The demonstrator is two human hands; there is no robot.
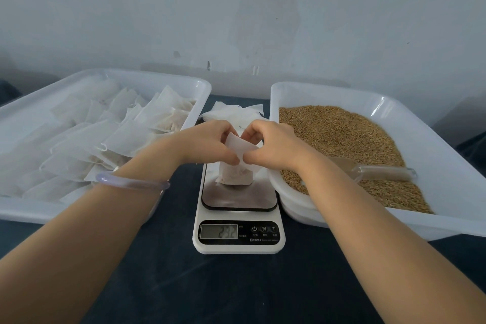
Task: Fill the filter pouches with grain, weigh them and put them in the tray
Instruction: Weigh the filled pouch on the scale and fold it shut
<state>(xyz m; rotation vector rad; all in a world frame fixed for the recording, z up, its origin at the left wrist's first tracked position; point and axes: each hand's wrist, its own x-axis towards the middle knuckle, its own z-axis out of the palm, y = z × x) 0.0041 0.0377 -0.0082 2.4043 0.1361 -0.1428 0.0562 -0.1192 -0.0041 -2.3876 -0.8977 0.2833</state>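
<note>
Pouch on scale: top pinched by left hand and right hand. Risk: reading skewed by hand pressure; grain spilled if tipped.

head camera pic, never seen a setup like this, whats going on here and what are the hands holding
This is a single picture from a camera worn on a person's head, looking forward and down, so the two bare arms reach in from the bottom. There is no machine.

The left hand and right hand together pinch the top of a white filter pouch, which stands on a kitchen scale with a lit display. To the left is a tray of filled pouches. To the right, a tray holds loose grain and a clear scoop. Behind the scale lies a stack of empty pouches. The left wrist wears a bangle.
</note>
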